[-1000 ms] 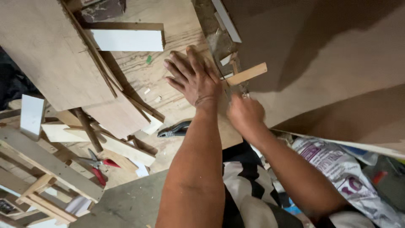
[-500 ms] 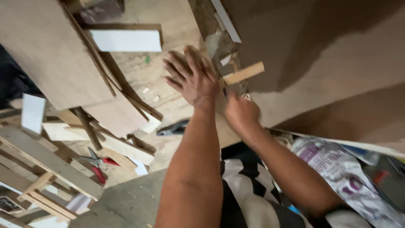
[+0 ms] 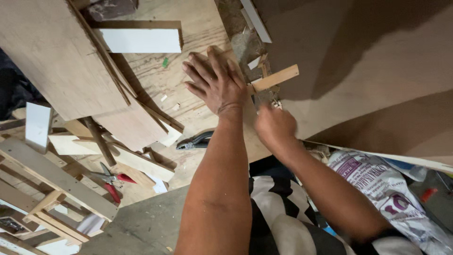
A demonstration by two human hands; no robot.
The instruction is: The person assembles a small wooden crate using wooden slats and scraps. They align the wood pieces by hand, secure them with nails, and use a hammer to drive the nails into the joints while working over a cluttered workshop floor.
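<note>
Dim workshop floor (image 3: 141,226), littered with plywood offcuts (image 3: 52,56), timber strips (image 3: 56,177), red-handled pliers (image 3: 112,182), printed sack (image 3: 382,189).

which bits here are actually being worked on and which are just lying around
In hand:
left hand pressed flat on the plywood sheet
right hand closed around something I cannot make out
small wood strip just beyond the right hand

Lying about:
red-handled pliers
black-handled tool
white board
printed sack

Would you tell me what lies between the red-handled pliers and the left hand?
In the head view, dark-handled pliers lie on the plywood between the red-handled pliers and the left hand.
</note>
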